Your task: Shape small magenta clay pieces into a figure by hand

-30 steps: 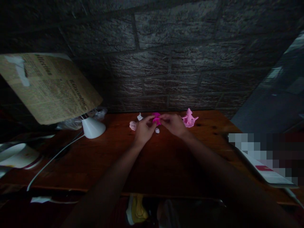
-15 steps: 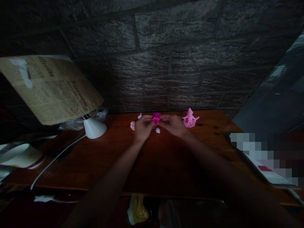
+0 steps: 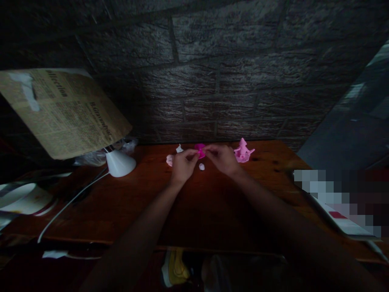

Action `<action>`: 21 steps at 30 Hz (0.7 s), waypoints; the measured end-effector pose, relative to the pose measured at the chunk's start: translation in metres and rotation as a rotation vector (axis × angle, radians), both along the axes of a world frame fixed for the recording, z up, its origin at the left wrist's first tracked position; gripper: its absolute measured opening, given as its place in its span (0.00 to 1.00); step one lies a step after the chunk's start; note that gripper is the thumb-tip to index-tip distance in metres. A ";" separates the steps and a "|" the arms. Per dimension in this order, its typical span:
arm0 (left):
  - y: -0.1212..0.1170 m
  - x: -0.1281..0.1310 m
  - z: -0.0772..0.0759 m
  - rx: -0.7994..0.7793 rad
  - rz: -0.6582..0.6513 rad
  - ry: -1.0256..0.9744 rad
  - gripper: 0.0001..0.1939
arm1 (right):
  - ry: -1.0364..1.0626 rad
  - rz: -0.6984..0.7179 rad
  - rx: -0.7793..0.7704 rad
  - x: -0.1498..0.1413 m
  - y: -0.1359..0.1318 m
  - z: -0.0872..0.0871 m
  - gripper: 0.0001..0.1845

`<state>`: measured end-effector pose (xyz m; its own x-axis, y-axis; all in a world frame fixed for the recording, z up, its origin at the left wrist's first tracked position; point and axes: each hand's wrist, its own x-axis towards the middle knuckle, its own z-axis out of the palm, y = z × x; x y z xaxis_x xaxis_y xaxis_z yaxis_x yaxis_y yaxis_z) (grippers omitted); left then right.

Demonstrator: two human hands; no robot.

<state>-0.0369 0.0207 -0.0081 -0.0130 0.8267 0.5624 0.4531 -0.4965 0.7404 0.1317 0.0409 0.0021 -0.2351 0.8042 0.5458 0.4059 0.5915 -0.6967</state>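
Note:
Thumb and fingers of my left hand (image 3: 183,164) are pinched together at the left edge of a bright magenta piece of what looks like modelling clay (image 3: 200,150). From the other side, my right hand (image 3: 223,158) pinches at the same piece, its fingertips close to the left ones. The fingers partly cover the clay, so its full shape does not show. Just below it lies a small whitish lump (image 3: 201,166). A pale pink lump (image 3: 169,160) is beside my left hand, partly hidden. Right of my right hand stands a pink clay-like figure (image 3: 242,151) with a pointed top and side arms.
A white lamp base (image 3: 120,163) with a newsprint-patterned shade (image 3: 69,113) stands on the left of the wooden table (image 3: 206,211). Its cable (image 3: 73,200) runs toward the front edge. A white scrap (image 3: 179,149) lies near the dark brick wall (image 3: 197,81). A white-edged device (image 3: 349,223) is at right.
The brighter folded part of the magenta clay that stood out between my fingers now shows as a flatter, rounder patch. Both hands stay in nearly the same place; the fingertips have shifted slightly.

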 end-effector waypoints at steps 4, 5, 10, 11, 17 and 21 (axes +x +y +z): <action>-0.001 -0.001 0.001 0.014 0.025 0.054 0.05 | -0.057 -0.031 -0.028 0.000 -0.002 0.002 0.10; -0.002 -0.001 0.002 0.024 0.039 0.075 0.05 | -0.071 -0.035 -0.029 0.000 -0.002 0.002 0.10; -0.003 -0.002 0.004 0.088 0.042 0.158 0.04 | -0.188 -0.032 0.003 0.003 0.001 0.003 0.12; -0.003 -0.003 0.004 0.094 0.030 0.175 0.05 | -0.215 -0.024 0.014 0.004 0.001 0.004 0.12; 0.000 -0.007 0.002 0.046 -0.012 0.241 0.04 | -0.331 0.045 0.050 0.007 0.000 0.007 0.13; 0.001 -0.009 0.003 0.035 -0.024 0.181 0.07 | -0.278 0.047 0.047 0.005 -0.002 0.008 0.11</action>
<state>-0.0456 0.0214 -0.0051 0.1104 0.8057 0.5820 0.5650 -0.5326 0.6301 0.1372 0.0392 0.0097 -0.4168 0.7647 0.4915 0.5490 0.6427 -0.5344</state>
